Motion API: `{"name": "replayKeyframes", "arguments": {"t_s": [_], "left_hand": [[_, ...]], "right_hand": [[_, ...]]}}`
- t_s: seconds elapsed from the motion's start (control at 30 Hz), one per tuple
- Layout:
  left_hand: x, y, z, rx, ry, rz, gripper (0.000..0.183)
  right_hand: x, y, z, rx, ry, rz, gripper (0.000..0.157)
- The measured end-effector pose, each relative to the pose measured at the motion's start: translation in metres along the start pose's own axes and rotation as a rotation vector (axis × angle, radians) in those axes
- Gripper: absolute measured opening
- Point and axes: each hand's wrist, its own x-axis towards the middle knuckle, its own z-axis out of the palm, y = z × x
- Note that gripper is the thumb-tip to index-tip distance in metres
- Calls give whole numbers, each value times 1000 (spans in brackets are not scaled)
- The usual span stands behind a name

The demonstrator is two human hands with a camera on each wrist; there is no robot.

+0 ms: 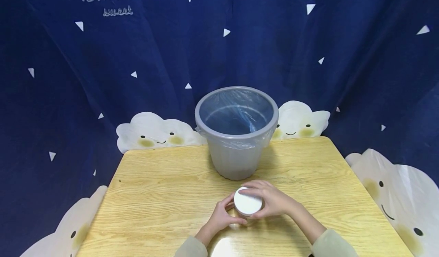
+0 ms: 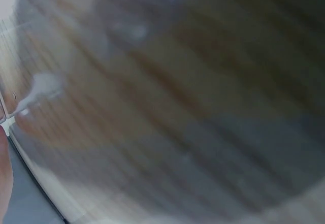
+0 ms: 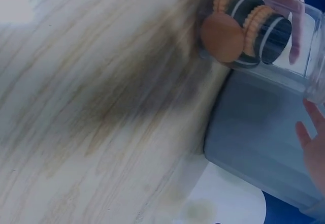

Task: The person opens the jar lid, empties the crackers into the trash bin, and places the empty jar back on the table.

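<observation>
A clear jar (image 3: 299, 23) with a round white top (image 1: 247, 201) stands on the wooden table, in front of the bin. In the right wrist view, several cookies (image 3: 254, 28), some orange-brown and some dark with a pale filling, lie inside it. My left hand (image 1: 220, 214) holds the jar from the left, fingers behind it and thumb in front. From the right, my right hand (image 1: 271, 199) grips the jar's top between thumb and fingers. The left wrist view is blurred and shows mostly wood grain through something see-through, with a bit of finger (image 2: 4, 178) at its left edge.
Just behind the jar, a grey bin (image 1: 234, 158) lined with a clear plastic bag stands on the wooden table (image 1: 154, 188). A dark blue curtain (image 1: 164, 59) with white triangles and smiling clouds hangs behind and beside the table.
</observation>
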Motion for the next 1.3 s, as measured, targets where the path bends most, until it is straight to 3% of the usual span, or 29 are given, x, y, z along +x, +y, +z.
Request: {"name": "replayKeyframes", "arguments": {"t_s": [0.23, 0.47, 0.57, 0.73, 0.87, 1.1, 1.3], "left_hand": [[0, 3, -1, -6, -6, -15, 85], [2, -13, 1, 1, -7, -9, 85], [1, -6, 0, -7, -14, -14, 85], [2, -20, 2, 20, -1, -19, 88], [3, -30, 2, 36, 10, -13, 88], [2, -32, 2, 39, 7, 9, 87], [2, -31, 2, 65, 5, 14, 87]], "right_hand": [[3, 3, -4, 51, -53, -20, 70], [6, 5, -6, 120, -114, -8, 71], [8, 3, -9, 148, -147, -4, 73], [8, 2, -12, 161, -171, -3, 74], [8, 0, -12, 159, -169, 1, 74], [6, -5, -10, 145, -139, 24, 74], [3, -14, -5, 38, -63, 105, 69]]}}
